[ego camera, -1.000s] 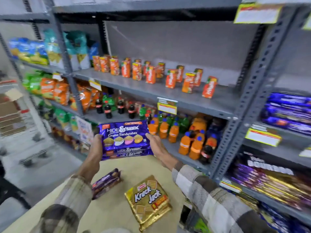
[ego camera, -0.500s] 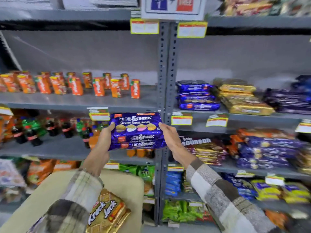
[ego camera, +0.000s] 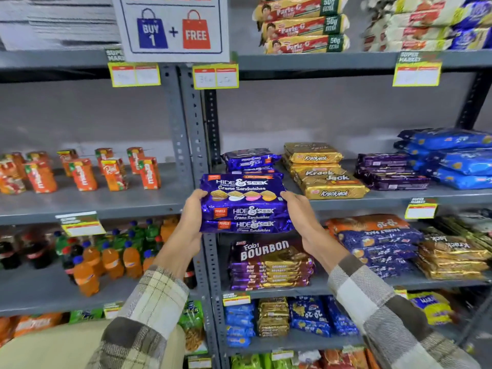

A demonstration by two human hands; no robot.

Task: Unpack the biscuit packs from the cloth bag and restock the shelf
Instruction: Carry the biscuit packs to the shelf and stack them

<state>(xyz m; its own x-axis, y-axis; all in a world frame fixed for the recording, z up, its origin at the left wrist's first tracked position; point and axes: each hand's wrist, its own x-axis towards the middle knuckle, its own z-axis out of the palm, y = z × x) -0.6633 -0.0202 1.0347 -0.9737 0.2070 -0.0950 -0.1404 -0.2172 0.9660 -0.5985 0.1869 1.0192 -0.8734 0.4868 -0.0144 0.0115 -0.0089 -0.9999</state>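
A stack of purple Hide & Seek biscuit packs [ego camera: 243,206] is held up in front of the grey shelf [ego camera: 399,195]. My left hand [ego camera: 192,219] grips its left end and my right hand [ego camera: 298,213] grips its right end. Just behind the stack, more Hide & Seek packs [ego camera: 250,159] lie on the shelf at its left end. The beige cloth bag [ego camera: 53,344] shows at the bottom left, below my left sleeve; its contents are out of view.
Gold Krackjack packs [ego camera: 323,169], dark purple packs [ego camera: 386,171] and blue packs [ego camera: 452,155] fill the same shelf to the right. Bourbon packs [ego camera: 269,265] lie one shelf down. Juice cartons [ego camera: 82,171] and bottles [ego camera: 106,257] fill the left bay. A grey upright post [ego camera: 186,155] divides the bays.
Both hands have carried the stack up and to the right, from beside the drinks bay to in front of the biscuit shelf. The view has turned right and the Krackjack pack on the bag has dropped out of sight.
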